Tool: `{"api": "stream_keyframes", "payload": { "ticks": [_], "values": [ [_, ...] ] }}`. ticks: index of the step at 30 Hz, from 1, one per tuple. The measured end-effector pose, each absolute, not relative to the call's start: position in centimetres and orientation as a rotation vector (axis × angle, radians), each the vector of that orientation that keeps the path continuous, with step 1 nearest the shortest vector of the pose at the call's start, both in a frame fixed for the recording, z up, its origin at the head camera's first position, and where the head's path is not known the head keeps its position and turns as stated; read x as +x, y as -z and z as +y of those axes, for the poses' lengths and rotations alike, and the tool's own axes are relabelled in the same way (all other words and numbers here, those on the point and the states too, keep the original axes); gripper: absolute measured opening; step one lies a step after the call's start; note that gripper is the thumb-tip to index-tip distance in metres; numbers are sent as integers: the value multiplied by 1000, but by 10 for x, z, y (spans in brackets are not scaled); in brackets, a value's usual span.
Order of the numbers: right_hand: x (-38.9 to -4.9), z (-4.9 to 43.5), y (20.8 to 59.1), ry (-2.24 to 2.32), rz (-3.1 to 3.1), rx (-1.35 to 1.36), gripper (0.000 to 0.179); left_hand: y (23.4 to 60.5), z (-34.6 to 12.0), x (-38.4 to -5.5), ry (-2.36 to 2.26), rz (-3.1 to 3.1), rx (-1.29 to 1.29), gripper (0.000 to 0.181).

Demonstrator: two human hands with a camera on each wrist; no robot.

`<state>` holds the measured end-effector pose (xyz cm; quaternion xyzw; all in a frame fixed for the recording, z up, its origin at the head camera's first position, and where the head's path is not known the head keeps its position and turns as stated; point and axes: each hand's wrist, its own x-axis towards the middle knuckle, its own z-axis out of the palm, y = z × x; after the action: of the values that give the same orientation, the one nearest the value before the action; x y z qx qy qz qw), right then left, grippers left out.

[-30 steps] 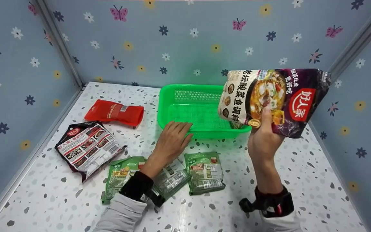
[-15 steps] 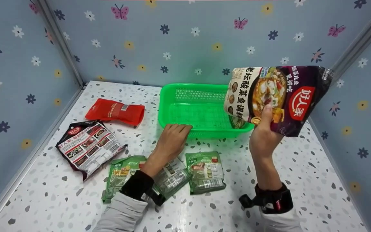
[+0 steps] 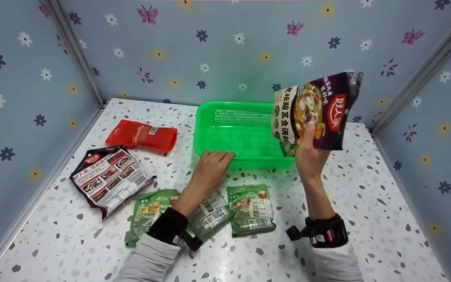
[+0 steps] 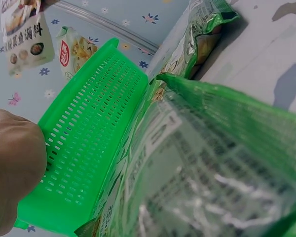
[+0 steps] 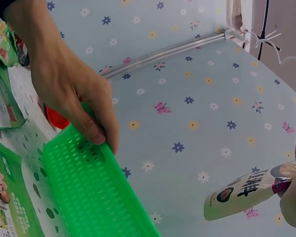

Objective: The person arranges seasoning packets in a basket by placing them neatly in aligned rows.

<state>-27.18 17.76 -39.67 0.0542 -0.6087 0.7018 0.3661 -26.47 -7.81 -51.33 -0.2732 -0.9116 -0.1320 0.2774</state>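
Observation:
My left hand (image 3: pixel 208 172) pinches the near rim of a green perforated plastic basket (image 3: pixel 257 161), toward its left end. The right wrist view shows the left thumb (image 5: pixel 91 129) outside the wall and fingers over the edge. My right hand (image 3: pixel 312 162) grips a purple-and-white sauce pouch (image 3: pixel 307 111), thumb across its printed front. That pouch is raised over the basket's right end and hides part of it. Inside, at the right, lies a small packet (image 3: pixel 288 149), mostly covered in the head view; its red logo shows in the left wrist view (image 4: pixel 76 52).
Several green packets (image 3: pixel 251 211) lie in front of the basket, partly beneath my left forearm. To the left are a black-and-white pouch (image 3: pixel 112 178) and a red pouch (image 3: pixel 142 136). Flower-patterned walls (image 3: pixel 225 51) enclose the speckled table (image 3: pixel 370 219) behind and on both sides.
My right hand has moved slightly left with the sauce pouch, which has turned a little. The left hand's fingers have curled over the basket rim; the other pouches lie still.

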Motion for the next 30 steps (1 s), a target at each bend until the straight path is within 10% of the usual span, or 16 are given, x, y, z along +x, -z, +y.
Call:
{"api": "stream_keyframes", "payload": {
  "ticks": [30],
  "values": [
    [-377, 202, 461, -1231, -2423, -64, 37, 514, -76, -262, 360, -2443, -710, 46]
  ]
}}
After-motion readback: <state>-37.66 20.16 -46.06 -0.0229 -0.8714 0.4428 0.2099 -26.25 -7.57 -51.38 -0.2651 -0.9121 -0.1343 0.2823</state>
